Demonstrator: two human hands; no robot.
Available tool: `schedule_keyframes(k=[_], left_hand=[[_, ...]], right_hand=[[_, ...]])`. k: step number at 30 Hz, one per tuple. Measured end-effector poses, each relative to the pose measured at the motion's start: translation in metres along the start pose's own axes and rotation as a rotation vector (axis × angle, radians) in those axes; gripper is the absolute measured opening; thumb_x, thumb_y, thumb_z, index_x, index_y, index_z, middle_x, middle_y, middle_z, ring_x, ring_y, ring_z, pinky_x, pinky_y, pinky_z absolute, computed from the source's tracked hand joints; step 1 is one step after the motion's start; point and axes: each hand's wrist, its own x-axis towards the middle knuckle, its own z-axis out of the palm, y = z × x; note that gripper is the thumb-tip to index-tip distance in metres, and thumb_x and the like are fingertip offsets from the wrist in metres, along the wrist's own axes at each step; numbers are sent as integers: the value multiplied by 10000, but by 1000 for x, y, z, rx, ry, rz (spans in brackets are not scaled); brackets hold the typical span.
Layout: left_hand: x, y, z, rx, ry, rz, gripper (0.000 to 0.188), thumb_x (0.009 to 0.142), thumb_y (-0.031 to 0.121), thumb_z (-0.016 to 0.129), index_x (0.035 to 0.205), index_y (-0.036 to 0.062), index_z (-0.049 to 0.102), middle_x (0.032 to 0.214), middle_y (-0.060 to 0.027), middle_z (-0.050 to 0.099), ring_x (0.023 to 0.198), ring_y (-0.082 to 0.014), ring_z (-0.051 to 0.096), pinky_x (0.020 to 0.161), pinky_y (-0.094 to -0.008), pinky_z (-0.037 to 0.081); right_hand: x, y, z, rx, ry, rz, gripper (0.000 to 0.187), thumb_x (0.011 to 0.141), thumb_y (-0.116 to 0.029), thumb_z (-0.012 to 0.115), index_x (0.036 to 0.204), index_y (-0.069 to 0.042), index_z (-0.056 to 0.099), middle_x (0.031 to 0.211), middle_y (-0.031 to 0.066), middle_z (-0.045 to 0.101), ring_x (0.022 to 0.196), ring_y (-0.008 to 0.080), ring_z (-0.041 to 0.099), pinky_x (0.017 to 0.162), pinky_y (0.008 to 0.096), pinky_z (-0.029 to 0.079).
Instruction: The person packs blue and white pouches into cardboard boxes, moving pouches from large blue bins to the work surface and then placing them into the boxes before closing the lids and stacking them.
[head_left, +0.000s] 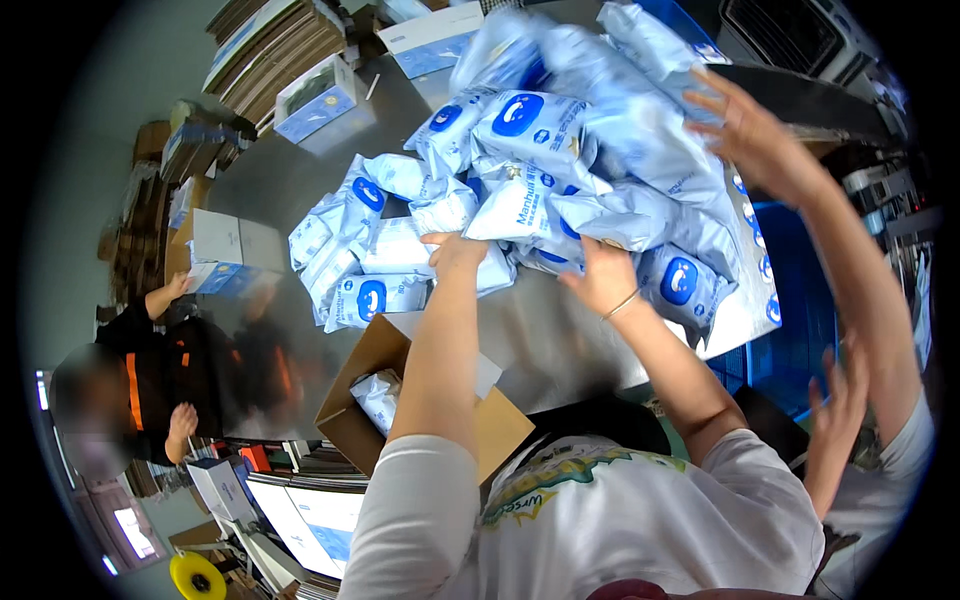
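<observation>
A heap of pale blue-and-white plastic packets [530, 120] with blue emblems covers the metal table. My left hand [458, 255] is closed at the lower left corner of a white packet [515, 212]; its fingertips are partly hidden. To the right, my right hand [605, 280] rests against the near side of the heap, thumb and fingers apart, touching a packet [620, 222]. Below my left forearm stands an open cardboard box [345, 385] with one packet [379, 400] lying inside.
At the right, another person's hand [745, 130] reaches over the heap, blue crates [795, 300] below. A person at the left holds a white-and-blue box [225, 250]. Flat cardboard stacks [275, 60] and a windowed carton [315, 98] stand at the far left of the table [260, 180].
</observation>
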Motion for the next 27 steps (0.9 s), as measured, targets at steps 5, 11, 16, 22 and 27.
schedule_keyframes(k=[5, 11, 16, 22, 27], left_hand=[[0, -20, -51, -200, 193, 324, 1078, 533, 328, 792, 1294, -69, 139, 1200, -272, 448, 1093, -333, 499, 916, -355, 407], [-147, -115, -182, -998, 3, 929, 798, 563, 143, 726, 1223, -64, 328, 1082, -166, 548, 999, -275, 546, 880, -363, 421], [-196, -259, -165, -1679, -144, 878, 666, 522, 68, 535, 1168, -43, 420, 1088, -147, 546, 1040, -298, 516, 958, -420, 381], [-182, -337, -81, -1944, -242, 648, 738, 472, 126, 484, 1188, -44, 425, 1131, -176, 534, 1045, -360, 503, 966, -446, 377], [-130, -329, -43, -1761, -206, 620, 671, 532, 67, 438, 1196, -26, 420, 1071, -146, 554, 983, -300, 537, 904, -397, 417]], right_hand=[[31, -9, 21, 51, -109, 108, 1017, 535, -187, 796, 1377, -171, 225, 1340, 261, 254, 1219, 412, 300, 1013, 433, 272], [54, -13, 38, -123, 3, 138, 830, 471, -174, 793, 1230, -202, 458, 1249, 204, 416, 1081, 374, 451, 912, 426, 375], [19, -19, 15, 99, 71, -64, 605, 502, -201, 798, 1064, -164, 576, 1042, 99, 576, 899, 304, 557, 772, 344, 462], [5, -59, -16, 1669, -505, 217, 302, 815, -123, 570, 1104, -63, 504, 972, 141, 609, 816, 211, 615, 741, 330, 506], [-18, -160, 26, 806, -427, -129, 780, 632, -258, 768, 1287, -76, 387, 1236, 157, 459, 1169, 257, 423, 921, 370, 387]])
